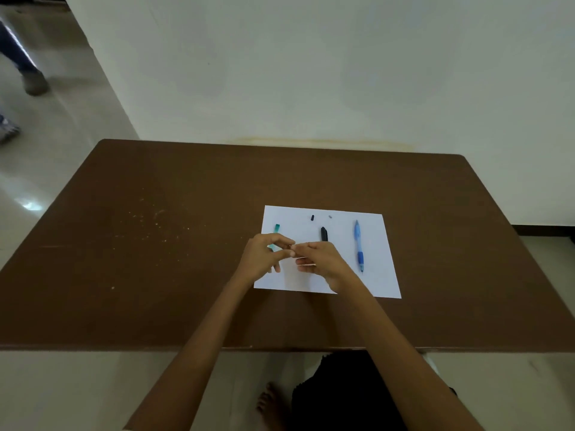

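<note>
Step in hand looks like pen assembly or teardown, mid-join. Left hand (267,255) and right hand (317,259) meet fingertip to fingertip above the paper (381,275). Each has thumb and forefinger curled in a pinch on a small part (292,247) between them, too small and blurred to name. Teal barrel (277,227) runs from just beyond the left hand to under its fingers. Can't tell if that hand also grips it or if it lies on the paper below.

Black barrel (324,234) sits just beyond the right hand. Black bit (312,217) and grey bit (330,217) lie farther out, apart from both hands. Blue pen (358,244), whole, lies right of the right hand, untouched. All on the table (155,275).

Judgement: loose bits are out, so roughly early to midway. Next move calls for fine alignment: line the part up with the teal barrel's end and feed it in straight. The part is tiny, so a slip could drop it onto the paper.
</note>
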`<state>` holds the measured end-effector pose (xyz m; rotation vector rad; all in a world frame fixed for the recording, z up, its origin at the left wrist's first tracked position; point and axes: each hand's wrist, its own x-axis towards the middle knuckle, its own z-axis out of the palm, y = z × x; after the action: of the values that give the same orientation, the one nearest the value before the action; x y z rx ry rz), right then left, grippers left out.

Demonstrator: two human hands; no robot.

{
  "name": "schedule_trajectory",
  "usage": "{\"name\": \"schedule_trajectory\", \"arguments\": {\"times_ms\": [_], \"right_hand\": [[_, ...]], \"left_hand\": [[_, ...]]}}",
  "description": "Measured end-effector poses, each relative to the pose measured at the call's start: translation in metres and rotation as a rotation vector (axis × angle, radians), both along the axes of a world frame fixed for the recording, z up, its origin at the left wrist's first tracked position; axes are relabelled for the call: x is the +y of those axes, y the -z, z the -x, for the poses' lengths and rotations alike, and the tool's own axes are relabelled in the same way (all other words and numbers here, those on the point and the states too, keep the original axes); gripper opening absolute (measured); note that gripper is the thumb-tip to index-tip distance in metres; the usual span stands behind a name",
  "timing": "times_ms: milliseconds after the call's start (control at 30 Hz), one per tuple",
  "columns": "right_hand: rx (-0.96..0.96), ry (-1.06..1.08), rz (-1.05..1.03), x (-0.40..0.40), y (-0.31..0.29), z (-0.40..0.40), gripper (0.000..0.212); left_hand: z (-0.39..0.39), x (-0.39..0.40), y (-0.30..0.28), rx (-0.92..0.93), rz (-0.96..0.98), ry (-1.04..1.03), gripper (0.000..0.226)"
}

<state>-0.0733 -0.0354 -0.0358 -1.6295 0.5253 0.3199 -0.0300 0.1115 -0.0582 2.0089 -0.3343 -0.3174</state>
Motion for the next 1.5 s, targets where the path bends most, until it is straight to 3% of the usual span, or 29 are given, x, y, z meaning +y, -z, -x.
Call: {"name": "schedule_trajectory", "arguments": {"times_ms": [200,267,400,533,667,733,800,967,1033,1233,1500], "right_hand": [[0.005,0.074,-0.081,-0.023,-0.003,0.008,0.028],[-0.034,0.123,0.051,-0.031,0.001,0.004,0.029],[-0.098,0.116,0.679,-0.047,0.014,-0.011,0.028],[-0.048,-0.034,0.778,-0.043,0.026,-0.023,0.044],[-0.045,-0.048,0.777,-0.043,0.029,-0.035,0.039],[-0.014,0.000,0.671,-0.046,0.023,-0.039,0.040],[0.001,0.134,0.415,-0.050,0.015,-0.037,0.038],[-0.198,0.538,-0.588,-0.060,-0.024,-0.017,0.021],[-0.261,0.609,-0.849,-0.064,-0.038,-0.015,0.021],[-0.332,0.583,-1.033,-0.065,-0.062,-0.017,0.058],[-0.340,0.416,-0.903,-0.054,-0.065,-0.010,0.049]], "left_hand": [[0.022,-0.025,0.000,0.001,0.143,-0.124,0.008],[0.025,-0.032,-0.002,0.049,0.199,-0.201,0.005],[0.030,-0.037,-0.007,0.201,0.357,-0.362,0.007],[0.035,-0.038,-0.006,0.269,0.410,-0.414,0.009],[0.037,-0.041,-0.008,0.367,0.492,-0.484,0.014],[0.038,-0.044,-0.010,0.384,0.520,-0.489,0.012],[0.039,-0.048,-0.012,0.385,0.544,-0.483,0.010],[0.043,-0.058,-0.022,0.376,0.633,-0.460,0.008],[0.046,-0.062,-0.027,0.369,0.670,-0.453,0.007],[0.049,-0.072,-0.042,0.369,0.749,-0.429,0.009],[0.039,-0.079,-0.062,0.310,0.749,-0.445,0.020]]}}
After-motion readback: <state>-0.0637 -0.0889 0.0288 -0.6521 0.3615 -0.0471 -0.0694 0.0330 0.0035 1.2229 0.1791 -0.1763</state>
